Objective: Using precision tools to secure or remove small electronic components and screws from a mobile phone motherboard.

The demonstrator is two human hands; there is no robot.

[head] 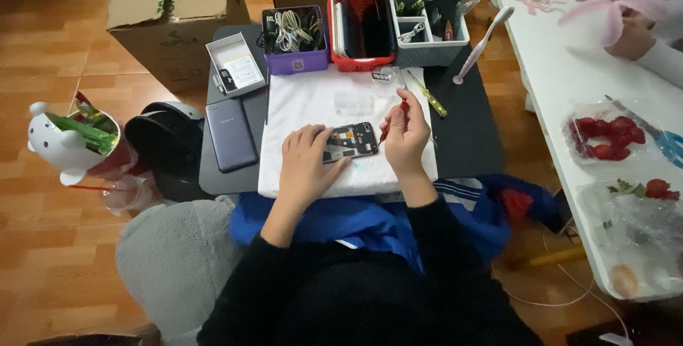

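- Both hands work at an opened phone (pixel 350 141): left hand (pixel 307 164) lies flat, pinning its edge; right hand (pixel 407 136) pinches a red-handled screwdriver (pixel 393 120).
- Phone, a dark rectangle, rests on soft white cloth (pixel 334 104) over the black tabletop (pixel 466 125).
- Just left lies a smooth grey back cover (pixel 230 134).

We've got the opened phone (pixel 350 141) lying flat, insides up, dark board with orange bits exposed, long side running left-right on the white cloth (pixel 320 100), with the thin red-handled screwdriver (pixel 395 120) tilted down so its tip is at the phone's right edge.
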